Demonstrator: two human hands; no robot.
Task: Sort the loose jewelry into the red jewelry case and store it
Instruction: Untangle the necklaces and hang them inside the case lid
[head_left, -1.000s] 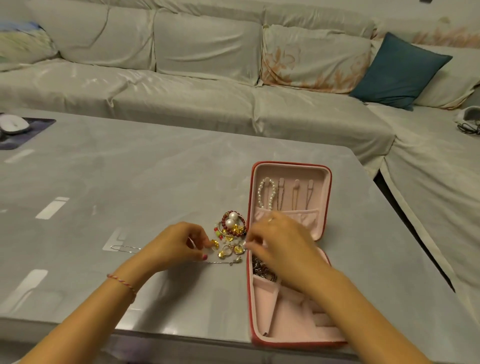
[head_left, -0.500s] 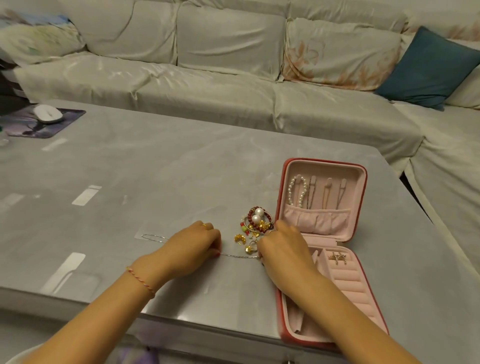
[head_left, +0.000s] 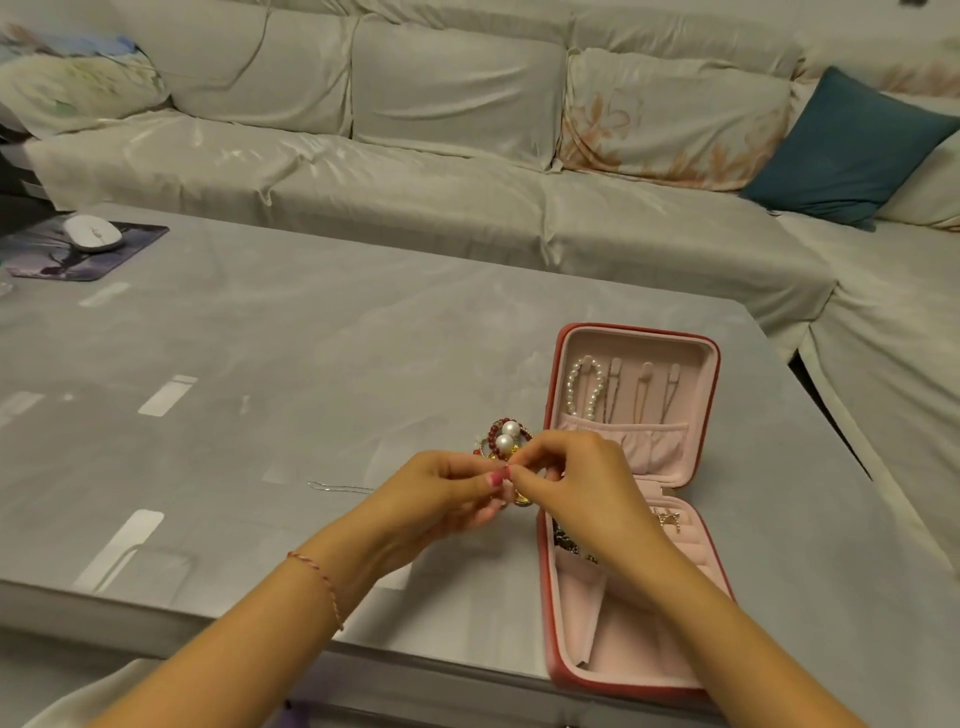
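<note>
While both forearms reach up from the bottom of the frame, the left hand (head_left: 441, 488) and the right hand (head_left: 582, 483) meet just below centre, fingertips touching, each in a narrow pinching grip on some small piece held between them; what that piece is cannot be told, it is too small and mostly hidden. A thin red string bracelet (head_left: 317, 577) circles the left wrist.

Lower right, the red jewelry case (head_left: 628, 691) lies open on the grey worktop (head_left: 260, 364), pink lining showing. Its near half has long compartments, and a dark tangle of chain (head_left: 571, 545) sits at its left side, partly under the right wrist. A small silvery piece (head_left: 667, 515) rests by the ring rolls just right of that hand.

Right behind the fingertips sits the loose jewelry pile (head_left: 501, 439): dark red beads, two large white pearls, gold bits, just left of the case. A thin silver chain (head_left: 337, 487) lies on the worktop left of the left hand.

Further up, the case's lid half holds a pearl strand (head_left: 584, 387) hung on the leftmost hook above a gathered pocket.

Far left, a white mouse (head_left: 93, 234) sits on a dark mouse pad (head_left: 78, 260). Across the top runs a pale sofa (head_left: 415, 156), with a teal cushion (head_left: 841, 150) at upper right.
</note>
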